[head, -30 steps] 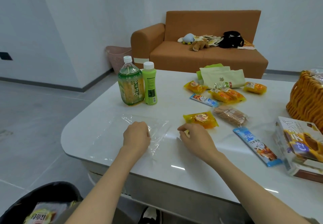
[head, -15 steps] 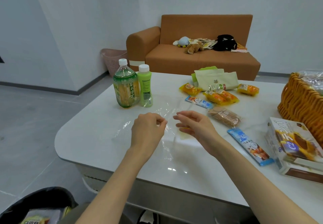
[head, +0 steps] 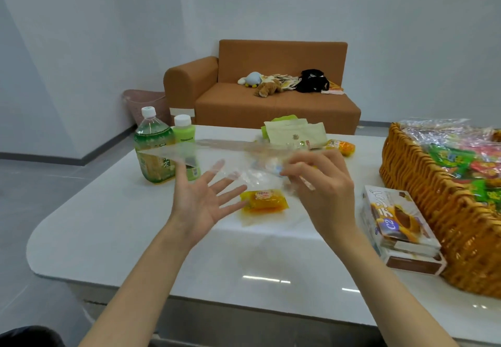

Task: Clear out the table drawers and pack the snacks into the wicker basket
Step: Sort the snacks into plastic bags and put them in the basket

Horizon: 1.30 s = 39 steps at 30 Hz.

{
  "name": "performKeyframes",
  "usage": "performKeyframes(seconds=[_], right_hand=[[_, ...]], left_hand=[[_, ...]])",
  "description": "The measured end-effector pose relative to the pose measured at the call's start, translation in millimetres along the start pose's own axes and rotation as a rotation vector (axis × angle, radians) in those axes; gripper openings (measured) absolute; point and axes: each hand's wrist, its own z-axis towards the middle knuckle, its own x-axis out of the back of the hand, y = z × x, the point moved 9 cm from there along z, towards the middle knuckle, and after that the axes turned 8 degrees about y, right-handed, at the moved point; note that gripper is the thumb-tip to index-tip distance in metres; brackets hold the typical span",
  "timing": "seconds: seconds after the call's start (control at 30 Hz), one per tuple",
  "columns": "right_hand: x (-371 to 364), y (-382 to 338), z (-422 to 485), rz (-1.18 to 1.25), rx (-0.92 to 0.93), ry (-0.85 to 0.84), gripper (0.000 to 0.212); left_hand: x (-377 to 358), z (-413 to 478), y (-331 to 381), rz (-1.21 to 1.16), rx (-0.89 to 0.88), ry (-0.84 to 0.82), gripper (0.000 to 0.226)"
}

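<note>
Our right hand pinches the clear bag up over the table, left hand spread flat beneath. We'd slip that hand into the mouth gently; wicker basket sits at right, yellow snack below.

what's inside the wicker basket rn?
Green, red and pink snack packets fill the wicker basket, with crinkled clear plastic wrap at its far end. Anything beneath that top layer is covered.
</note>
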Motion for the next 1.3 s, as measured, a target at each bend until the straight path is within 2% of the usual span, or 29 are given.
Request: performKeyframes(seconds=[0.07, 0.17, 0.27, 0.33, 0.4, 0.47, 0.63, 0.73, 0.87, 0.93, 1.07, 1.13, 1.2, 1.3], right_hand=[[0.1, 14.8, -12.4, -0.053, -0.014, -0.066, 0.005], [-3.7, 46.0, -32.1, 0.002, -0.172, -0.216, 0.003], [-4.1, 64.8, -44.4, 0.092, -0.295, -0.302, 0.009], [-5.0, 71.1, -50.8, 0.148, -0.346, -0.356, 0.009], [-9.0, 73.5, -59.3, 0.180, -0.344, -0.436, 0.015], [-16.7, 76.3, -70.8, 0.173, -0.342, -0.550, 0.017], [-27.9, 87.7, -98.5, 0.075, -0.347, -0.781, 0.018], [-39.7, 93.8, -123.8, -0.091, -0.355, -1.042, 0.025], [-49.6, 104.9, -160.8, -0.123, -0.648, -1.333, 0.050], [-52.1, 104.8, -164.7, -0.006, -0.900, -1.294, 0.046], [-49.8, 104.5, -170.1, 0.211, -1.433, -1.094, 0.030], [-51.5, 102.8, -170.4, 0.318, -1.495, -1.089, 0.035], [-51.7, 99.8, -161.5, 0.375, -1.431, -1.083, 0.043], [-49.5, 98.0, -138.7, 0.439, -1.347, -0.948, 0.026]], left_hand=[[0.5, 0.0, -1.6, -0.155, 0.052, -0.021, 0.093], [7.6, 2.3, 1.6, -0.241, 0.064, 0.007, 0.096], [20.5, 5.8, 7.4, -0.226, 0.108, 0.036, 0.085], [34.2, 9.1, 9.3, -0.115, 0.121, 0.104, 0.066], [49.2, 13.0, 10.0, 0.080, 0.110, 0.202, 0.042], [60.9, 16.8, 8.4, 0.274, 0.123, 0.235, 0.029], [85.8, 18.6, 4.6, 0.584, 0.180, 0.272, 0.036], [88.7, 20.4, -1.7, 0.749, 0.163, 0.272, 0.039], [81.4, 23.0, -13.5, 0.900, 0.179, 0.211, 0.046], [75.3, 24.0, -17.1, 0.941, 0.173, 0.174, 0.050], [64.6, 23.2, -19.1, 0.994, 0.137, 0.120, 0.057], [59.3, 21.8, -19.5, 1.012, 0.118, 0.097, 0.060], [56.5, 21.3, -19.2, 1.027, 0.098, 0.090, 0.061], [56.4, 22.4, -16.2, 1.018, 0.073, 0.096, 0.060]])
